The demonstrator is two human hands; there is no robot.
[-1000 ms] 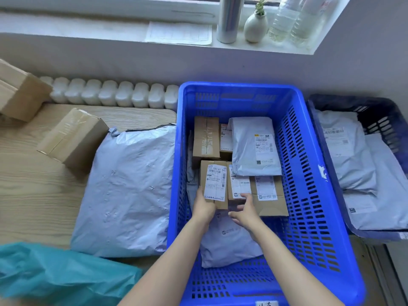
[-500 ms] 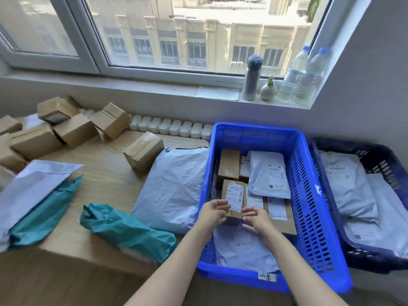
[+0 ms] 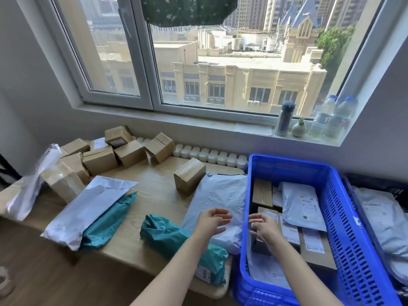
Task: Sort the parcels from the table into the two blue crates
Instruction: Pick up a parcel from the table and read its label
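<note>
The bright blue crate stands at the table's right end and holds small cardboard boxes and grey mailers. A darker blue crate to its right holds grey mailers. My left hand hovers empty, fingers loosely curled, over a large grey mailer on the table. My right hand is empty above the crate's left rim, near a labelled box. A teal mailer lies at the table's near edge. A lone cardboard box sits mid-table.
Several cardboard boxes pile up at the table's far left, beside a white mailer, another teal mailer and a clear-wrapped parcel. On the windowsill stand a flask, a small vase and two water bottles.
Both hands have let go of the labelled box in the crate and lifted leftward; the left hand now hangs over the grey mailer. The view has tilted up and pulled back.
</note>
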